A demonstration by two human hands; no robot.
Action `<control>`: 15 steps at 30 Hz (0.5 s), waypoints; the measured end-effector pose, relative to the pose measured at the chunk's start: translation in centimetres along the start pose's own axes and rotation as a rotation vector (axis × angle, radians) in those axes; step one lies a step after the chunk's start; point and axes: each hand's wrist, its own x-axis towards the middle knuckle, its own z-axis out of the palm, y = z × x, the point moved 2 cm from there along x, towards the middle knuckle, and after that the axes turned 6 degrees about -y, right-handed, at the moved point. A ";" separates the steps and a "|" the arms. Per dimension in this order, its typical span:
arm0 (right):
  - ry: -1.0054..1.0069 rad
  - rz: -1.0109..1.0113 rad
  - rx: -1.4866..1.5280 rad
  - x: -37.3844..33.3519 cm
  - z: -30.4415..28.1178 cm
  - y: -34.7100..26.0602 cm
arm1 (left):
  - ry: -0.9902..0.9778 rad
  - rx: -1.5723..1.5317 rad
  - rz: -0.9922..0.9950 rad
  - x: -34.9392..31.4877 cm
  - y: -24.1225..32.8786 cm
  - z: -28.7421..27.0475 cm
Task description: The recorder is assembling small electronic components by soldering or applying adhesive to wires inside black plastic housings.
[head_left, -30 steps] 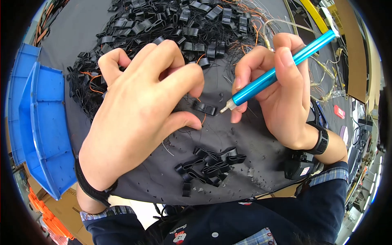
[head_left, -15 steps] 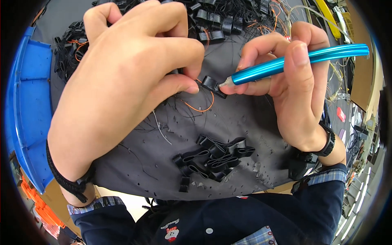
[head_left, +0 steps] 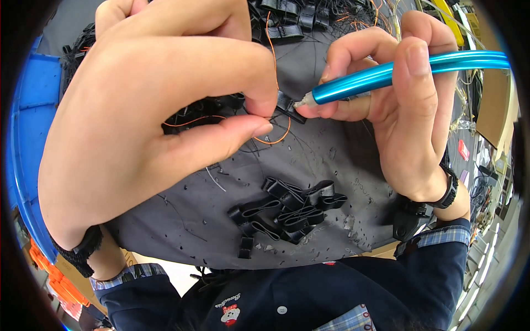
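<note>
My left hand is closed, thumb and forefinger pinched at a thin orange thread. The thread curves below the fingertips, and one length stands up past the forefinger. Just right of this pinch lies a small black strap loop, partly hidden by my fingers. My right hand is closed around a shiny blue pen-like tube. Its pale, narrow tip meets or almost meets the black loop. My right fingertips are at the loop's right end; whether they grip it I cannot tell.
Several folded black strap loops lie in a heap on the dark grey cloth near me. More black loops and loose threads are piled at the far side. A blue bin stands at left, cardboard at right.
My left hand has shifted left and nearer, and a length of orange thread now stands above its forefinger. My right hand has moved slightly right; the tube's tip stays by the black loop.
</note>
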 end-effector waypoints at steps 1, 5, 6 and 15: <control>0.003 0.003 -0.002 -0.1 -0.1 0.1 | 0.000 -0.003 0.004 0.1 0.0 0.0; -0.014 -0.011 -0.004 -0.1 0.1 0.1 | -0.009 0.011 0.005 -0.1 0.1 -0.4; -0.014 -0.011 -0.008 -0.1 0.0 0.2 | -0.011 0.006 0.016 -0.1 -0.1 -0.3; -0.027 -0.030 -0.033 -0.1 -0.1 0.6 | -0.005 -0.034 0.040 0.2 0.0 -0.1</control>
